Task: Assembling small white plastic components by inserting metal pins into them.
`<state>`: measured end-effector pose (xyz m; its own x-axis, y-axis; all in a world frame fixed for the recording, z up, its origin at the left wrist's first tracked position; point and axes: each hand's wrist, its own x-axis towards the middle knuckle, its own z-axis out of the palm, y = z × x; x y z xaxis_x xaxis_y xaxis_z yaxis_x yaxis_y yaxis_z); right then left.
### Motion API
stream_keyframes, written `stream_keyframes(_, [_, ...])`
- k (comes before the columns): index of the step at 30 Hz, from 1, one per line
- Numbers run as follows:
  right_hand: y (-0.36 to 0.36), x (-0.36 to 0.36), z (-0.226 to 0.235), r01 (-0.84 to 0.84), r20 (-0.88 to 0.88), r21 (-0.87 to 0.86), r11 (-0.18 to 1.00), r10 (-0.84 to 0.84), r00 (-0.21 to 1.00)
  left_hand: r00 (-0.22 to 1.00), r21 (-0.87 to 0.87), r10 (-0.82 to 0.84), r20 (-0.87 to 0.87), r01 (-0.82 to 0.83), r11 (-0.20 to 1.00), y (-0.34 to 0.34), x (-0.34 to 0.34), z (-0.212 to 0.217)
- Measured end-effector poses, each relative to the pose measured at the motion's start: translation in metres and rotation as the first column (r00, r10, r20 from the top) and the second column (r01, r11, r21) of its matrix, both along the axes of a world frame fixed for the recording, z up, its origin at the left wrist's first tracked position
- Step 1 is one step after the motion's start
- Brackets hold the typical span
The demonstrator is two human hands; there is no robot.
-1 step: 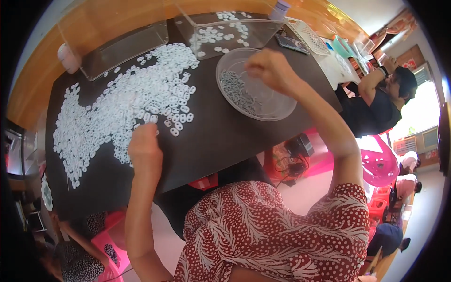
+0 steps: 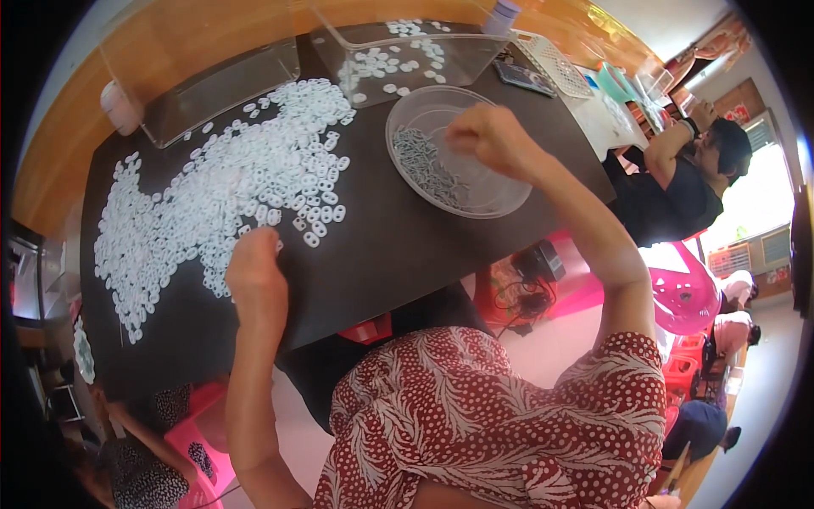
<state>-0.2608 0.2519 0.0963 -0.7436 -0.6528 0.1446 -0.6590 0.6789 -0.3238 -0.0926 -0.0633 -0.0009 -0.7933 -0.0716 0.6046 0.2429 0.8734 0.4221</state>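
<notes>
Nearest me is the worker's red/white patterned top (image 2: 500, 399), w/ both forearms reaching over the dark tabletop (image 2: 381, 254). L hand (image 2: 257, 267) is at the near edge of the white two-holed oval plates (image 2: 229, 182); fingers curled under, back of hand toward us, so can't tell if it's pinching one. The plates spread up & left from its knuckles in a big loose heap, a few strays just off its fingertips to the R.

R hand (image 2: 492, 140) hangs over the round clear plastic tub (image 2: 507, 204), fingertips drawn tog. & blurred; can't tell if anything's btwn them. The thin grey metal pins (image 2: 420, 161) lie in the tub's L half, just L of those fingertips & a bit toward the worker. Heap runs long from far L to near R; single pins point every which way. R hand's clearly the nearer one to them; L is well apart.

Farther back: clear rectangular bin (image 2: 225, 97) on the L, phone (image 2: 524, 76) & white perforated tray (image 2: 555, 64) on the R, then a co-worker in black (image 2: 670, 204).
</notes>
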Motion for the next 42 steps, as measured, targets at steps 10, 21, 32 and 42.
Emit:
stream_keyframes(10, [0.044, 0.029, -0.041, 0.017, 0.12, 0.073, 0.997, -0.026, 0.992, 0.976, 0.68, -0.068, 0.206, -0.093, 0.727, 0.033, 0.038, 0.024])
stream_keyframes(21, [0.042, 0.028, -0.057, 0.049, -0.064, 0.004, 0.999, -0.049, 0.997, 0.961, 0.885, -0.246, 0.126, 0.003, 0.465, 0.047, 0.043, 0.016])
stream_keyframes(32, [0.028, 0.027, -0.064, 0.124, -0.134, 0.095, 0.988, -0.111, 0.985, 0.957, 0.959, -0.279, 0.082, 0.001, 0.283, 0.057, 0.045, 0.018])
stream_keyframes(42, [-0.016, 0.075, -0.026, 0.119, 0.034, -0.379, 0.918, -0.115, 0.993, 0.955, 0.999, -0.293, -0.033, 0.036, 0.003, 0.061, 0.042, 0.016])
